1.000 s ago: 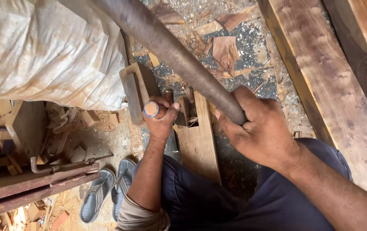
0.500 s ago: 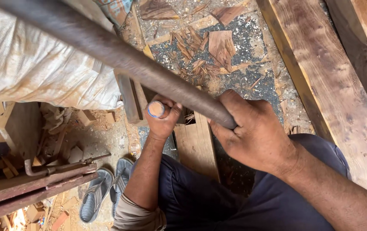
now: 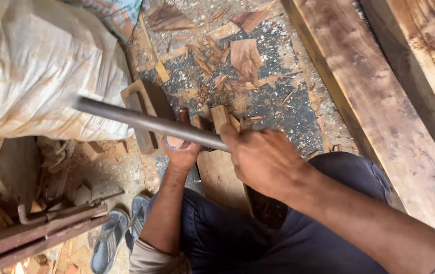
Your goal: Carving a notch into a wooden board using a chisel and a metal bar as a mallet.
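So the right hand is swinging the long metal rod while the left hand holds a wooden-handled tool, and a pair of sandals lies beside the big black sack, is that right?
Not quite: the sack is white, not black, as the head view shows. The right hand does grip the long metal rod, the left hand holds the wooden-handled tool, and the sandals lie below the sack.

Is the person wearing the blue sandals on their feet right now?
No: the blue sandals lie on the ground beside the person's leg with nothing in them, while the right hand grips the metal rod.
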